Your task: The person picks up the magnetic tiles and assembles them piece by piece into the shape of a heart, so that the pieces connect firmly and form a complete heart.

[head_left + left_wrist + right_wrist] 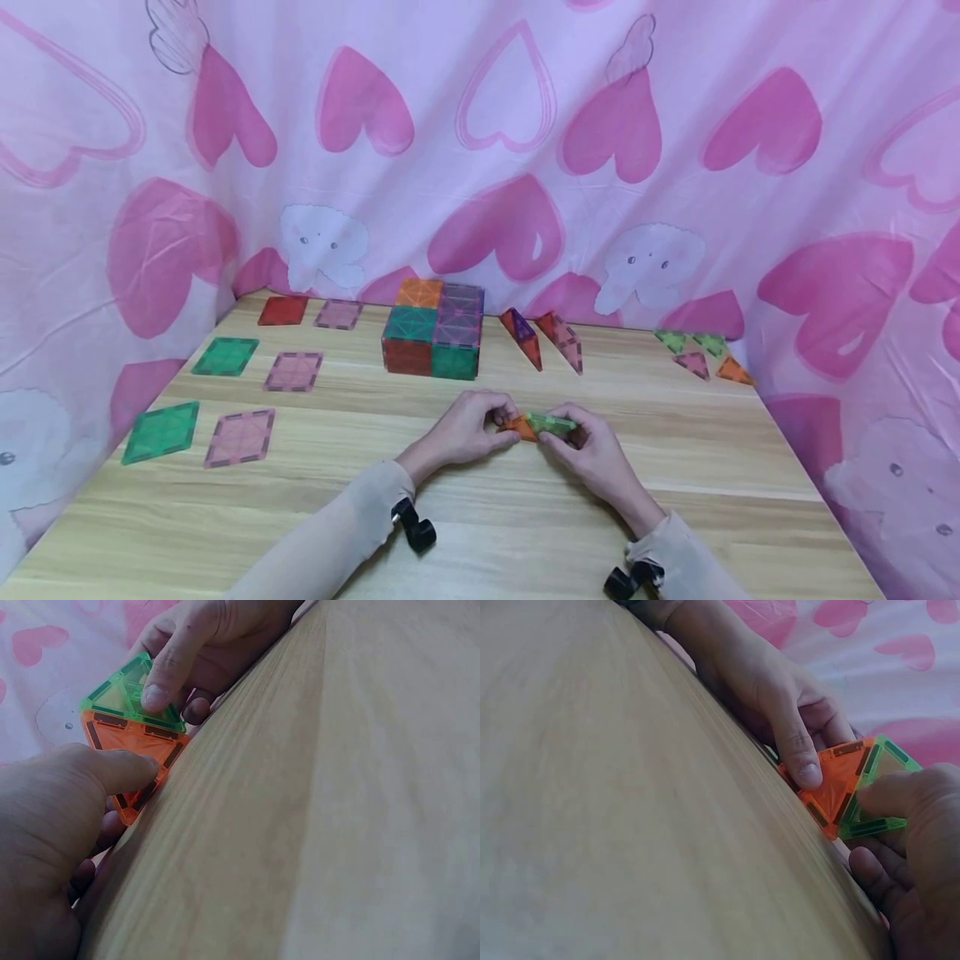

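Note:
Near the middle of the table, my left hand [474,427] pinches an orange triangular magnetic tile [135,742] between thumb and fingers. My right hand [592,446] pinches a light green triangular magnetic tile [889,761] in the same way. The two tiles meet along one edge, with a magnet strip showing along their borders. In the left wrist view the green tile lies beyond the orange one, and my right thumb covers part of it. The fingers behind the tiles are partly hidden.
A box of coloured square tiles [431,329] stands behind the hands. Two narrow tile shapes, one red and purple [522,337], one red and pink [561,342], lie to its right. Square tiles [240,437] are spread at left; small triangles [692,362] lie far right. A curtain [480,167] surrounds the table.

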`<state>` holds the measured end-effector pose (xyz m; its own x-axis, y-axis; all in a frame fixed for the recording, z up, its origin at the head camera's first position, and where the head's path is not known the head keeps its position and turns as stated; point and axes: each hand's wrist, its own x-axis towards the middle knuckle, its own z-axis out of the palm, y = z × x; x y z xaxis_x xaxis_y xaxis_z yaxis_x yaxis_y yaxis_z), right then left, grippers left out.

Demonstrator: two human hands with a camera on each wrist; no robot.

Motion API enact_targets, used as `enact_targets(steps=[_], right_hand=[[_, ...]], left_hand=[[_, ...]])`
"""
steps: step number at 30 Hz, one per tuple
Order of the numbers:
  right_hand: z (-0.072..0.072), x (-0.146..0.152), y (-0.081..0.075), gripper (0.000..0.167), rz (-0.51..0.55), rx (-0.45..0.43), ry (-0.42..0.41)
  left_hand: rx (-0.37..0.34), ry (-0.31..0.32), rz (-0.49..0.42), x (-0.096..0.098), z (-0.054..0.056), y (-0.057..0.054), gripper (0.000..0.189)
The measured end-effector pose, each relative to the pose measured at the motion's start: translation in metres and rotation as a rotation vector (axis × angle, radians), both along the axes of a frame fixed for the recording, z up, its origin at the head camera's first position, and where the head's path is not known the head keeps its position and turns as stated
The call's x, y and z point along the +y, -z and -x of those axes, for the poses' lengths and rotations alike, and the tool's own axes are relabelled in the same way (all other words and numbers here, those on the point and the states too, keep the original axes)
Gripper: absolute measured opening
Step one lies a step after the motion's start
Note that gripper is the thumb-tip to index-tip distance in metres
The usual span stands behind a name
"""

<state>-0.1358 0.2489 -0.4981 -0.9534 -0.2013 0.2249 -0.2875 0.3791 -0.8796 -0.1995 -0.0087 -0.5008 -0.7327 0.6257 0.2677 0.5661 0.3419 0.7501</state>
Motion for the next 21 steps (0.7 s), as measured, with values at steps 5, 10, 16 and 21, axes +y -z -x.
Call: enact_targets(steps=[5, 10, 16, 21], right_hand=[[0.0, 0.001, 0.002, 0.027, 0.012, 0.003, -0.017], [0.003, 0.012, 0.003, 0.038, 0.123, 0.017, -0.082], [0.021, 0.051, 0.001, 0.037, 0.245, 0.125, 0.081], [0.037, 0.103, 0.0, 0.037, 0.156, 0.21, 0.427]], left_hand=[[0.003, -0.001, -0.004, 0.0, 0.0, 0.001, 0.017], [0.017, -0.001, -0.019, 0.0, 0.0, 0.004, 0.017], [0.02, -0.001, -0.031, 0.0, 0.0, 0.005, 0.017], [0.021, -0.003, -0.003, 0.0, 0.0, 0.002, 0.017]])
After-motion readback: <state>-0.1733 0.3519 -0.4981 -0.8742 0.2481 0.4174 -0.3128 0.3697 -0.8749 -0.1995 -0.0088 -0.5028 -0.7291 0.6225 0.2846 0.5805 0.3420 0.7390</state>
